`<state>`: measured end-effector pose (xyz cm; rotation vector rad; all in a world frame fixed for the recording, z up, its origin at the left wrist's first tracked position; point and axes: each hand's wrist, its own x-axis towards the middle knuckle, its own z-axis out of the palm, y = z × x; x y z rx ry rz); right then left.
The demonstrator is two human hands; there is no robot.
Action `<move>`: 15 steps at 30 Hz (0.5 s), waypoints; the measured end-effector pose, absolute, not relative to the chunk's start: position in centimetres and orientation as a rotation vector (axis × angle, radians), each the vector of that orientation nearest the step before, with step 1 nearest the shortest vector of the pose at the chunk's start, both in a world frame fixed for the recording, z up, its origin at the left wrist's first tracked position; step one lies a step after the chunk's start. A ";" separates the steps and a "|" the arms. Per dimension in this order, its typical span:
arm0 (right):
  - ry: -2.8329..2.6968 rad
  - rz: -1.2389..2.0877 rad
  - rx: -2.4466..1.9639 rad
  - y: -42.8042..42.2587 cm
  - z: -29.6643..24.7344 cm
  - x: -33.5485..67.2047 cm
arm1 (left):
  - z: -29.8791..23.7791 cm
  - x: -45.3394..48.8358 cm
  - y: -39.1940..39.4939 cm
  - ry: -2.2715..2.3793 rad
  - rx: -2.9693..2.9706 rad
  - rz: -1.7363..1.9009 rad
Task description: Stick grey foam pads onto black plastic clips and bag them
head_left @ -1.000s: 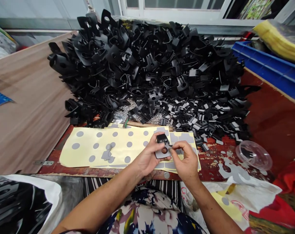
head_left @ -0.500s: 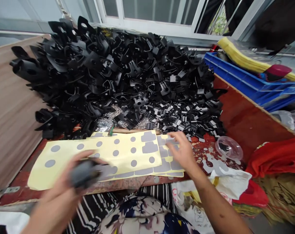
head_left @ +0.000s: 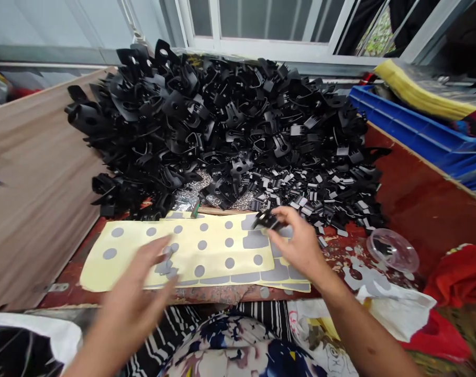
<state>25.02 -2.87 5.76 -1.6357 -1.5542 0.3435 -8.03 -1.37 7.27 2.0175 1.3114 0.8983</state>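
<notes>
Two bare hands are hovering over the yellow sticker sheet (head_left: 216, 235). The right hand (head_left: 298, 241) is pinching a black plastic part (head_left: 266, 221) between thumb and fingers, and that part is hanging above the sheet's right end, near the big gray stickers (head_left: 255, 240). It's coming out a bit blurry, so I'm not making out its exact shape. The left hand (head_left: 133, 293) is blurring even worse, but its thumb and fingers are spreading well apart above the sheet's left half, with a loose gray scrap (head_left: 167, 267) showing in the gap. Just past the sheet's far edge, loads of shiny silver bits (head_left: 196, 183) are lying around, and a huge heap of black parts (head_left: 222, 115) is towering behind them. Smaller black pieces (head_left: 312, 191) are spilling out beyond its far right corner. Over to the right of the sheet, a clear round tub (head_left: 405, 254) is resting on the red tabletop (head_left: 335, 247), and a blue crate (head_left: 410, 125) is sitting farther back on that side.
</notes>
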 end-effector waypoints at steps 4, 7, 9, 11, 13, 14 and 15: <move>-1.446 0.802 -1.367 -5.7 4.6 22.2 | 3.7 1.4 1.7 0.770 1.953 0.645; -1.421 0.433 -1.524 -5.7 2.1 23.9 | 2.7 5.6 4.4 0.778 1.560 0.580; -1.518 0.145 -1.610 -5.3 0.5 25.2 | 2.9 6.8 6.1 0.804 1.318 0.612; -1.711 0.030 -1.626 -4.9 -0.7 25.6 | 3.2 7.7 7.4 0.794 1.184 0.612; -1.855 -0.021 -1.651 -4.7 -1.3 25.2 | 3.0 8.9 8.4 0.811 1.168 0.576; -1.884 -0.053 -1.676 -4.7 -1.5 24.8 | 2.7 9.5 8.7 0.832 1.193 0.568; -1.890 -0.076 -1.701 -4.7 -1.5 24.4 | 2.3 10.1 9.0 0.849 1.225 0.569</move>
